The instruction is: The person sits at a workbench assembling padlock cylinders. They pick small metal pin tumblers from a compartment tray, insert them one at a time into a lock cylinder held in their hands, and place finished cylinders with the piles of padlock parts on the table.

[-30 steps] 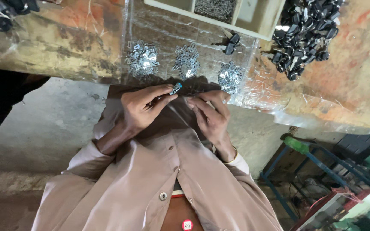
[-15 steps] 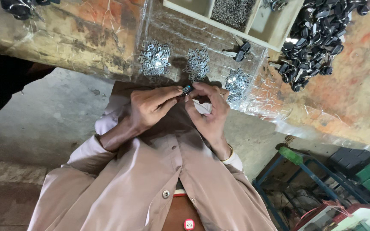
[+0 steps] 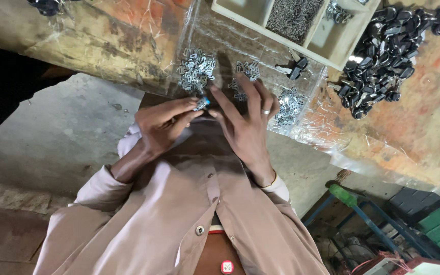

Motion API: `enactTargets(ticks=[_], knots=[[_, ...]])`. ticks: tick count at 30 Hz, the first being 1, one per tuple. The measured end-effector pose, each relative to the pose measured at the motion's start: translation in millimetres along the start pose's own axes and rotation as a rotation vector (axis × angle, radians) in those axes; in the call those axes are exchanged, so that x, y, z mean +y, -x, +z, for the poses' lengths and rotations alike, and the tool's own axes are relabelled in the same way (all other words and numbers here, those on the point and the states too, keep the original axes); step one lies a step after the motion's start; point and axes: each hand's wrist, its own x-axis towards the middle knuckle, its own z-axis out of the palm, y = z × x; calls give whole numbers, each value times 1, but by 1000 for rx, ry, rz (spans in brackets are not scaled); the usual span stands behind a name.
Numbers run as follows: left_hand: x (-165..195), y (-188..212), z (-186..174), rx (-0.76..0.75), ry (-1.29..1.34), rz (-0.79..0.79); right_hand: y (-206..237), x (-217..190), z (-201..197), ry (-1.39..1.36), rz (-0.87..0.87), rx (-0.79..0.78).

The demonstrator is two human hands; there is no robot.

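Head cam, looking down: the left hand [image 3: 161, 122] is pinching a small metal piece with a blue tip [image 3: 202, 103] between thumb and fingertips, right at the workbench [image 3: 103, 30] edge. The right hand [image 3: 245, 125] is spread open, holding nothing, fingers reaching over the middle pile of metal clips [image 3: 245, 76]. Looks like a pick-and-fit step; next move probably needs a careful pinch of one clip.

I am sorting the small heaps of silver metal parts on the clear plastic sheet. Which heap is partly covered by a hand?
The middle heap: the right hand's fingers reach over it. The left heap and the right heap lie uncovered.
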Motion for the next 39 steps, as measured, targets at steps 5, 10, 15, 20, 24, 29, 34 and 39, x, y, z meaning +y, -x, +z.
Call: enactTargets(ticks=[5,10,15,20,24,29,34,39], knots=[[0,2,-3,60,88,-26,-1,-1,3,10,66,-63],[-4,3,4,61,127,-39,7,2,3,-30,85,-28],[-7,5,7,26,139,-57,14,8,7,-55,-69,116],[-9,2,13,-19,118,-28,20,13,7,-294,-26,100],[-8,-2,20,-17,-23,97,21,8,7,-444,111,147],[-3,-4,24,-12,-93,103,16,-1,4,-470,160,117],[-2,-6,21,-39,-153,164,13,-5,5,-466,132,120],[-1,-8,17,-77,-214,314,13,-4,3,-471,231,65]])
